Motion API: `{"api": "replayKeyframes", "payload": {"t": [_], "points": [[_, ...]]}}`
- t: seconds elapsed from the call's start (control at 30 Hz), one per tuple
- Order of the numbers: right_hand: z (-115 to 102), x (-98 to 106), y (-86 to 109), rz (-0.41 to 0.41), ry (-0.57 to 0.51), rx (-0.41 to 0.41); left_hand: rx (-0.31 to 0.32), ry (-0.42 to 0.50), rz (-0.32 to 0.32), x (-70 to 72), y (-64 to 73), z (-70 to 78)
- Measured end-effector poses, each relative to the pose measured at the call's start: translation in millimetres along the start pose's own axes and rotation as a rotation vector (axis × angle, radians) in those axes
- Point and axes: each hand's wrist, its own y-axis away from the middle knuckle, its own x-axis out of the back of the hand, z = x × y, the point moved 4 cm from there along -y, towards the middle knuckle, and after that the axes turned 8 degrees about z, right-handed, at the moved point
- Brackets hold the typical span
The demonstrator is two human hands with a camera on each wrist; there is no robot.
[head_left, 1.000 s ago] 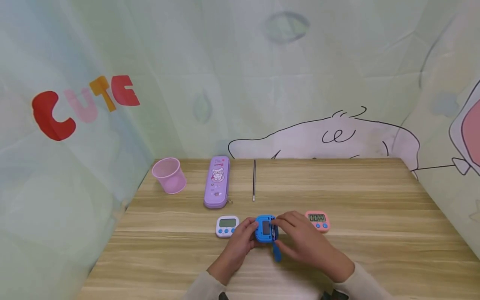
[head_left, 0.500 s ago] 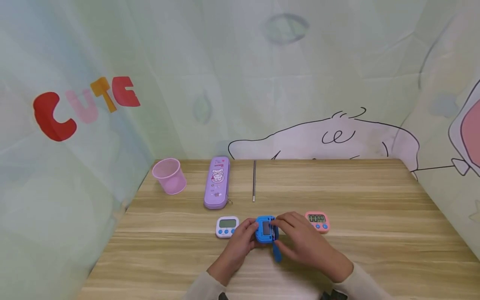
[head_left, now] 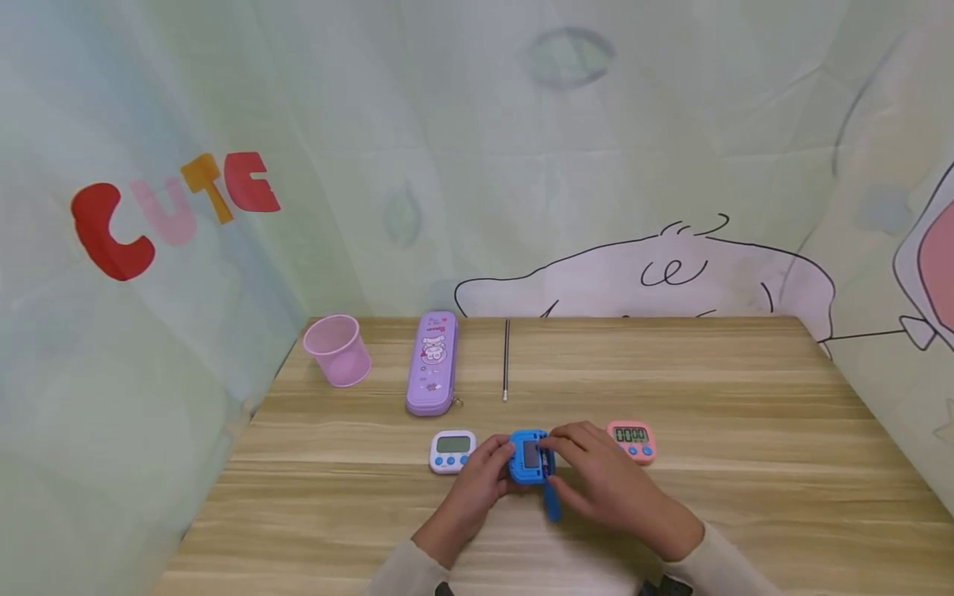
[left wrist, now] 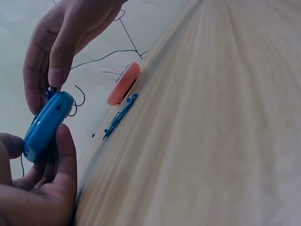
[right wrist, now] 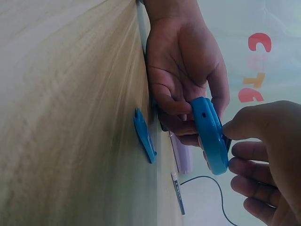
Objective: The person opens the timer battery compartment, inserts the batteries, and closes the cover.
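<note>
A blue digital timer (head_left: 527, 455) is held back side up in my left hand (head_left: 480, 476), thumb on its near face and fingers beneath. Along its right side the battery slot is uncovered, and a small battery (head_left: 545, 463) shows there. My right hand (head_left: 604, 476) pinches at this battery with thumb and fingertips; in the left wrist view its dark end (left wrist: 51, 90) peeks out beside the thumb. Below the timer, the blue battery cover (head_left: 551, 502) lies loose on the table. Fingers partly hide the battery, so how deep it sits cannot be told.
A white timer (head_left: 452, 452) lies left of my hands and a pink timer (head_left: 631, 441) right of them. Farther back are a pink cup (head_left: 344, 360), a purple pencil case (head_left: 432, 364) and a thin dark pencil-like stick (head_left: 506, 360). Curtains enclose the wooden table (head_left: 708, 364).
Both hands stay almost in place around the blue timer. Only the look of the battery in the slot differs slightly.
</note>
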Motion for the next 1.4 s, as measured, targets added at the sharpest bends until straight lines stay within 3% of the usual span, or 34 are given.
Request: {"api": "replayKeyframes", "payload": {"t": [0.5, 0.73, 0.93, 1.4], "points": [[5.4, 1.7, 1.7, 0.007, -0.019, -0.028, 0.000, -0.011, -0.003, -1.3, 2.5, 2.3], [8.1, -1.1, 3.2, -0.030, -0.012, -0.054, 0.002, -0.011, -0.014, -1.1, 2.7, 2.2], [8.8, -2.2, 3.9, -0.081, -0.022, -0.109, -0.004, -0.016, -0.019, -1.5, 3.3, 2.5], [14.6, -9.3, 9.7, -0.192, -0.190, -0.283, 0.006, -0.053, 0.003, -0.9, 4.3, 2.7]]}}
